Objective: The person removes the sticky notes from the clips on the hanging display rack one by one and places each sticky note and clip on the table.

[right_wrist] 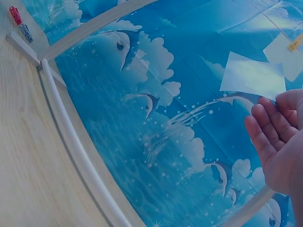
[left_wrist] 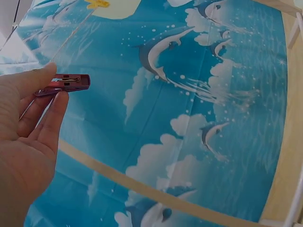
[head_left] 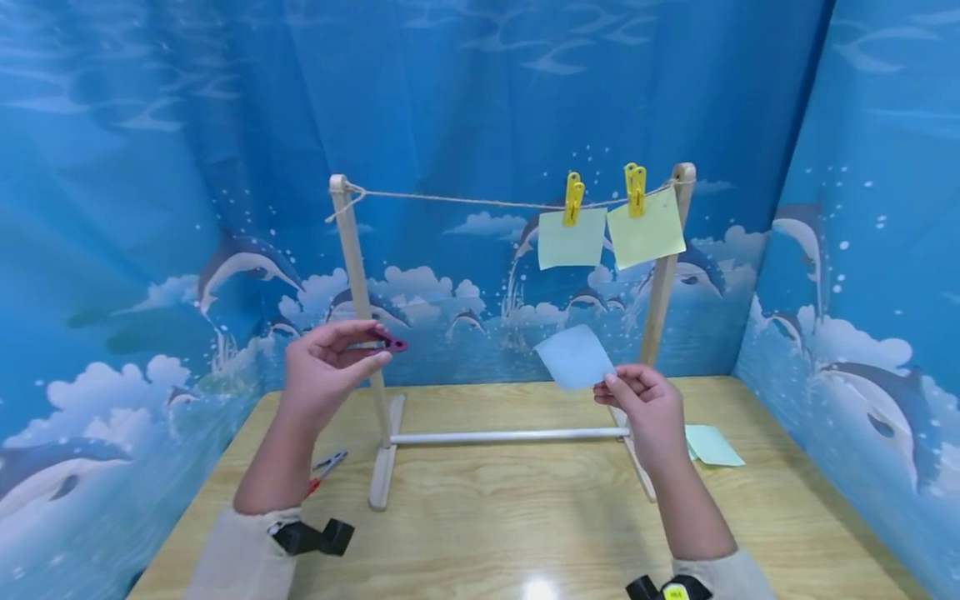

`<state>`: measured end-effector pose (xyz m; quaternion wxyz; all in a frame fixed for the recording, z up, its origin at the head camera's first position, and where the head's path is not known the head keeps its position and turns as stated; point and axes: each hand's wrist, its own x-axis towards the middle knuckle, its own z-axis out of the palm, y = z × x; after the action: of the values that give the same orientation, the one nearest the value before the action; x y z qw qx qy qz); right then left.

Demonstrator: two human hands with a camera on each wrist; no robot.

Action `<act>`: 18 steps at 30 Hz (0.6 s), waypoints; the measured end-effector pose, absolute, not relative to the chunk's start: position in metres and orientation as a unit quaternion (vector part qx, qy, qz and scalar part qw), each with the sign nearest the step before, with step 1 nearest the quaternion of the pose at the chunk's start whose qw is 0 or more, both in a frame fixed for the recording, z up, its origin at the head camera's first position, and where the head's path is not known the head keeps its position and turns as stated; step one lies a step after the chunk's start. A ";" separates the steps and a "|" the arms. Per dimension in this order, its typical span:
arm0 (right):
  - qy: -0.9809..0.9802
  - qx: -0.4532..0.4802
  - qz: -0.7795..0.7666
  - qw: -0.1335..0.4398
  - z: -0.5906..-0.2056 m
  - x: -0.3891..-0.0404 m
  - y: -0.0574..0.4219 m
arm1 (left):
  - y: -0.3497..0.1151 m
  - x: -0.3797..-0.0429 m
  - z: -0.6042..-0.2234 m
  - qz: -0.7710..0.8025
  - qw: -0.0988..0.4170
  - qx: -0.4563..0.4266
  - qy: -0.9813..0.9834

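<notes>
Between thumb and fingers, my left hand (head_left: pixel 322 367) pinches a dark purple clothespin (head_left: pixel 392 342) in front of the rack's left post; the clothespin (left_wrist: pixel 71 82) also shows in the left wrist view. My right hand (head_left: pixel 645 412) holds a light blue paper square (head_left: pixel 576 358) by its lower right corner, below the string. Two yellow clothespins (head_left: pixel 573 200) grip the string (head_left: pixel 457 198) near its right end. From them hang a pale green paper square (head_left: pixel 572 239) and a yellow-green one (head_left: pixel 647 229).
A wooden rack with a white crossbar (head_left: pixel 510 435) stands on the wooden table (head_left: pixel 495 525). Pale green papers (head_left: pixel 714 446) lie at the right. Red and grey clothespins (right_wrist: pixel 15 15) lie by the rack's left foot (head_left: pixel 382 477). A dolphin-print curtain (head_left: pixel 450 100) surrounds the table.
</notes>
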<state>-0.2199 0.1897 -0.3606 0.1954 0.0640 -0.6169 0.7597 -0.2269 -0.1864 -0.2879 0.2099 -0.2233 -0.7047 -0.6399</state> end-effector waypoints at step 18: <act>-0.599 0.037 0.772 0.210 -0.378 -0.210 0.202 | -0.214 -0.203 -0.330 -0.630 0.173 -0.099 -0.751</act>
<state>-0.2102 0.2022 -0.3781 0.2095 0.0366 -0.5993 0.7718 -0.2028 -0.2142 -0.3298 0.1728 -0.0987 -0.7505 -0.6302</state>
